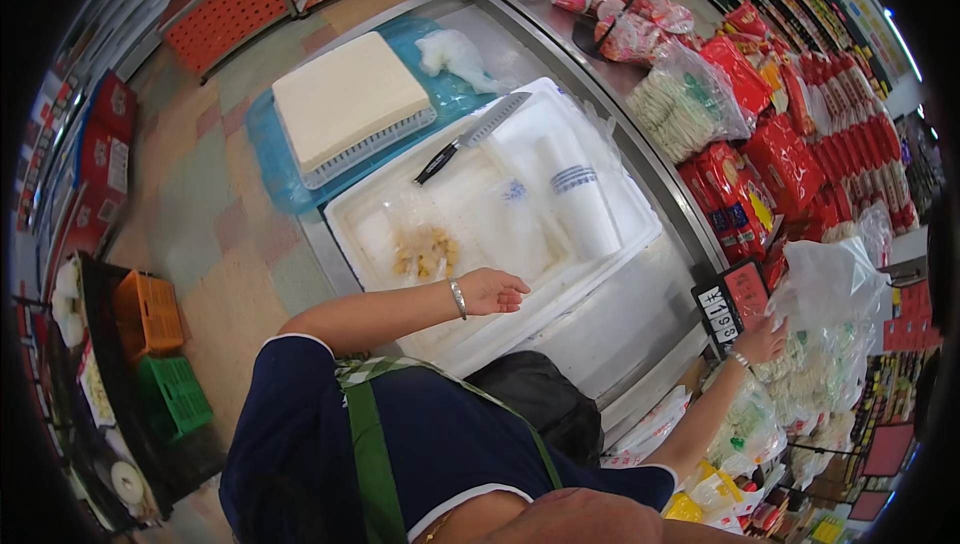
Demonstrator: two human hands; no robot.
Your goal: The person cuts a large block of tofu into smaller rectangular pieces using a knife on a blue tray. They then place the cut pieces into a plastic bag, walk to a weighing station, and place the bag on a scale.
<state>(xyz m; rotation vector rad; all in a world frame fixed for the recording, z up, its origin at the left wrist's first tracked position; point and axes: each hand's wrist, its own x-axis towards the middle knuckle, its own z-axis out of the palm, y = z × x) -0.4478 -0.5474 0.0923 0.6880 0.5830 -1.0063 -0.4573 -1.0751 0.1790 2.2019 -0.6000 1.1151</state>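
Over the near edge of a white foam tray (pixel 420 341), my left hand (pixel 498 292) holds nothing, its fingers loosely bent. My right hand (pixel 761 341) reaches far right beside a price sign (pixel 731 304); its fingers grip the edge of a thin clear plastic bag (pixel 832 285). In the tray lie a black-handled kitchen knife (pixel 472 137), a roll of thin plastic bags (pixel 577 199) and a clear bag of yellow-brown chunks (pixel 425 247). Beyond it, a large block of what looks like tofu (pixel 351 101) rests on a white plastic crate (pixel 375 145).
Blue plastic sheeting (pixel 281 169) lies under the crate, with a crumpled white bag (pixel 454 60) nearby. A metal counter rim (pixel 637 131) separates the tray from red packets (pixel 780 161) and bagged noodles (pixel 679 101). Orange (pixel 148 311) and green crates (pixel 176 394) stand at left.
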